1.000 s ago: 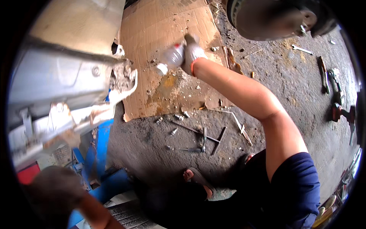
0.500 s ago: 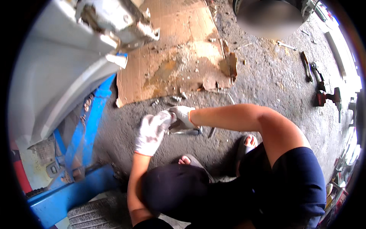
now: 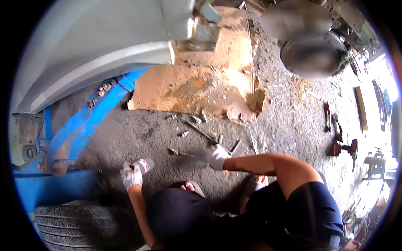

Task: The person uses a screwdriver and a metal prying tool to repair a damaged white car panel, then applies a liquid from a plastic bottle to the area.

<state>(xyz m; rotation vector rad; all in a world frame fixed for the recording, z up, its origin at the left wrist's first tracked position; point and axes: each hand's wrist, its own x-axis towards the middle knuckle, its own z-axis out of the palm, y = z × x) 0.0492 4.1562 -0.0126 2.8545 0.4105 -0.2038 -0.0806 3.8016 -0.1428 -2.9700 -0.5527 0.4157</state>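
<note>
Though apart, hands (image 3: 132, 176) (image 3: 218, 158) outside cardboard edge (image 3: 167, 107).

No text you can read anywhere, no numbers or signs either. Nearest to a label: a small red-and-white patch (image 3: 147, 164) on the bottle (image 3: 142, 167) in your left hand (image 3: 131, 175); too small and blurred for you to make out any wording, and your fingers cover part of the bottle. On the red-and-black drill (image 3: 344, 148) lying on the floor at your right, any marking is too small to tell. Tyre (image 3: 75, 228) at your lower left: you get tread grooves, no legible characters. Cardboard (image 3: 167, 90) ahead of you: stains and debris, no legible print.
</note>
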